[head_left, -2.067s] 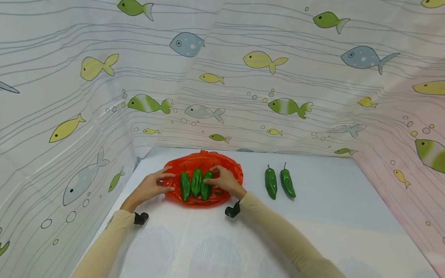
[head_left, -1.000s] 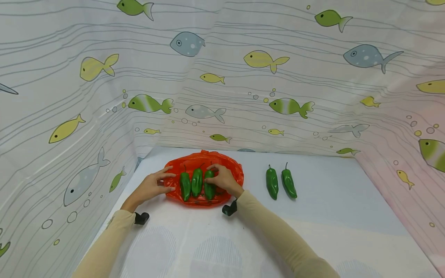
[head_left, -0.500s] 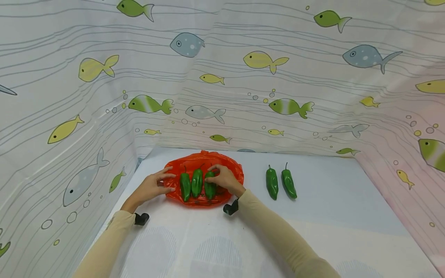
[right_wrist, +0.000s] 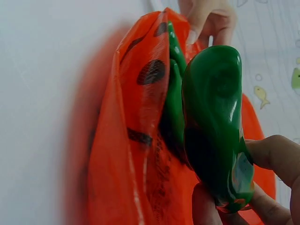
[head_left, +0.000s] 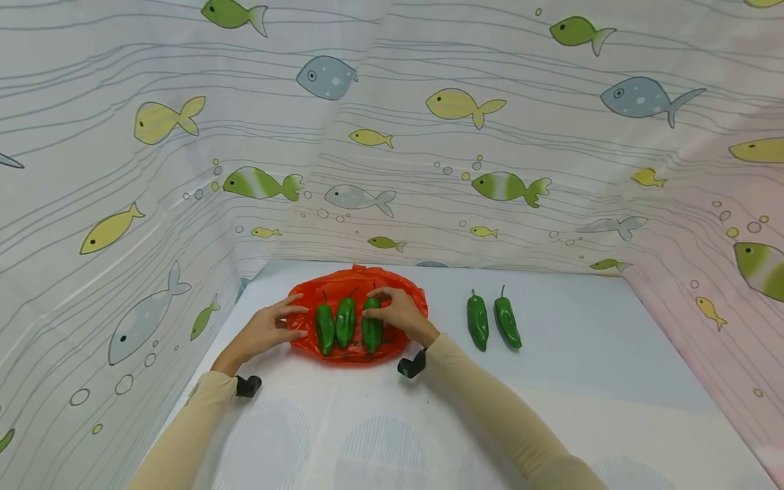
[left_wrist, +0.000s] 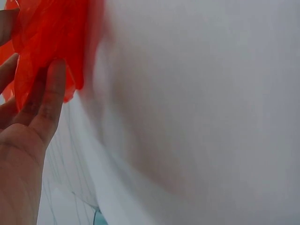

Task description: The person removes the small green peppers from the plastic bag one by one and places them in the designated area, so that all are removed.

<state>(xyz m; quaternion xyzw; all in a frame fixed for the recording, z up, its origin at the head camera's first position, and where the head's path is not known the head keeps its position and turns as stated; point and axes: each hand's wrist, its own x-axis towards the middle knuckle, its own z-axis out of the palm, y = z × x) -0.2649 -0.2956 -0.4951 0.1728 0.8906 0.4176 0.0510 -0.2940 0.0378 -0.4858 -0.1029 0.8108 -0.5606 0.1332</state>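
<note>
A red plastic bag (head_left: 401, 278) lies spread on the white surface. My right hand (head_left: 398, 314) pinches a green pepper (right_wrist: 213, 112) near its stem end, with thumb and fingers around it in the right wrist view. That pepper stands over the bag's right part, apart from the others. Two more green peppers, a middle one (head_left: 346, 323) and a left one (head_left: 325, 330), lie side by side in the bag. My left hand (head_left: 265, 332) is at the bag's left edge, its fingers fairly straight and spread, touching the red plastic (left_wrist: 51, 37) in the left wrist view.
Two further green peppers, a nearer-left one (head_left: 478, 322) and a right one (head_left: 507, 322), lie on the white table (head_left: 582, 340) right of the bag. Fish-patterned sheets (head_left: 416, 163) rise at the back and both sides.
The pepper in my right hand has shifted slightly right, widening its gap from the middle pepper. My left hand and the two peppers on the table have stayed in place.
</note>
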